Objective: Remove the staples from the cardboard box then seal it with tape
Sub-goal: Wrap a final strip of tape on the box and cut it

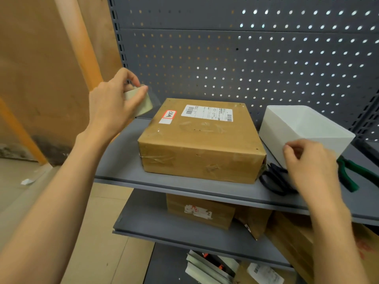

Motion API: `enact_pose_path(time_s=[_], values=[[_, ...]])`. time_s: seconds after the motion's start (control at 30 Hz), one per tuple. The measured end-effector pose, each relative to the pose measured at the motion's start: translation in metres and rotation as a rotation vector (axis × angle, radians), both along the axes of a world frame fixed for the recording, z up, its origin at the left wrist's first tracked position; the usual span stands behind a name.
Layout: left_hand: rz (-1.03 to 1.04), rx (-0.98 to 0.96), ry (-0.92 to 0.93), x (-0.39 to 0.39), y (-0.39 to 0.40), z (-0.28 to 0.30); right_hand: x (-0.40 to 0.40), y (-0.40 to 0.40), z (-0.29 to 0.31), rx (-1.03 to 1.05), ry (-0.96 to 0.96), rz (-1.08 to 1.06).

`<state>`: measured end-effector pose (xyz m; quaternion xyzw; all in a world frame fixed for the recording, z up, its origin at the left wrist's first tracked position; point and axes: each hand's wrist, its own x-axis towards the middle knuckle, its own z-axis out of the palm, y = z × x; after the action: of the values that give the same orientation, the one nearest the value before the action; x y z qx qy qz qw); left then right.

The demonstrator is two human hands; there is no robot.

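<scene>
A brown cardboard box (202, 152) lies closed on the grey shelf (121, 160), with a white shipping label and a red-edged sticker on top and clear tape over its seams. My left hand (110, 109) grips a roll of clear tape (144, 104) in the air just beyond the box's far left corner, and a short loose end of tape hangs from the roll. My right hand (313, 167) hovers to the right of the box, above black scissors (273, 178). Its fingers are loosely curled and I see nothing in them.
A white plastic bin (303, 124) stands right of the box against the pegboard back panel (246, 58). Green-handled pliers (353, 174) lie at the shelf's right end. More cardboard boxes (201, 210) sit on the lower shelf. A wooden board leans at the left.
</scene>
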<state>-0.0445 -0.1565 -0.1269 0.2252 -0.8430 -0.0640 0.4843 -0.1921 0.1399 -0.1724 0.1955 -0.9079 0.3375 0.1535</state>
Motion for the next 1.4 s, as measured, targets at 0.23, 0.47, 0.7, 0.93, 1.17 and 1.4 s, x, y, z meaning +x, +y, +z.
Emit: enact_pose_path(time_s=[0.23,0.47,0.7,0.93,1.17,1.4], values=[[0.098,-0.024,-0.056,0.028,-0.019,-0.038,0.009,-0.026,0.015,-0.067,0.107,0.125],[0.115,0.002,-0.180,0.038,-0.018,-0.080,0.016,-0.048,0.013,-0.014,0.169,0.183],[-0.015,0.015,-0.235,0.037,-0.012,-0.097,0.021,-0.057,0.010,-0.018,0.180,0.218],[-0.050,0.120,-0.120,0.027,-0.001,-0.072,0.024,-0.054,0.011,-0.011,0.159,0.264],[-0.390,0.043,-0.465,-0.029,0.082,-0.034,0.036,-0.088,0.016,0.243,0.076,0.627],[-0.343,0.030,-0.690,-0.038,0.083,-0.042,0.019,-0.099,0.018,0.503,-0.003,0.726]])
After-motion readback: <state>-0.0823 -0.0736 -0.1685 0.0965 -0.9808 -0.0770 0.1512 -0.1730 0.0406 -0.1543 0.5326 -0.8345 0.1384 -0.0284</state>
